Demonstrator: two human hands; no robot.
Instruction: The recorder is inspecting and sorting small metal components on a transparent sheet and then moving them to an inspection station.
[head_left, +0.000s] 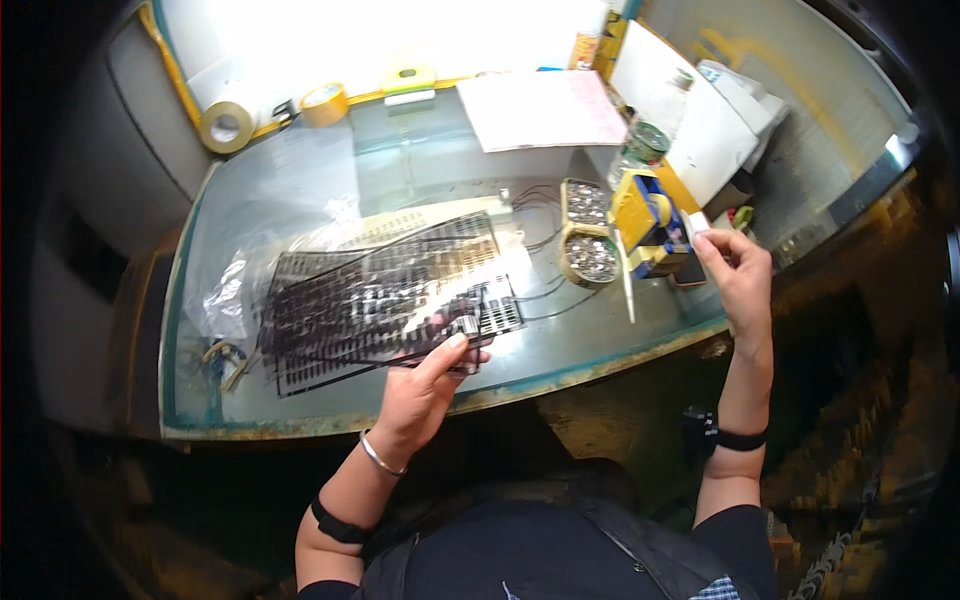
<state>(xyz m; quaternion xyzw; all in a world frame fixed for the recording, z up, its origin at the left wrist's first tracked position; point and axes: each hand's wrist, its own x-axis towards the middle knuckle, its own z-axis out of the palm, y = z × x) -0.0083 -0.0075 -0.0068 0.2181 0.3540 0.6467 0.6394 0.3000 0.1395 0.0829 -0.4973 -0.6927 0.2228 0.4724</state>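
My left hand (422,392) is closed on the near right edge of a film sheet (390,300) printed with dark rows, its thumb on top. Several such sheets overlap beneath and beside it on the glass-topped table. A small pale patch (467,325) lies on the sheet by the thumb. At the right, my right hand (742,275) is raised beside a yellow and blue tape dispenser (640,222). Its thumb and forefinger pinch a small white strip (695,226) that looks like tape, at the dispenser's right side.
Two small containers (588,256) of little metallic pieces stand left of the dispenser, near a white stick (627,278) and a glass jar (648,145). Tape rolls (324,104), a paper sheet (540,108) and clear plastic film (235,290) lie farther back and left.
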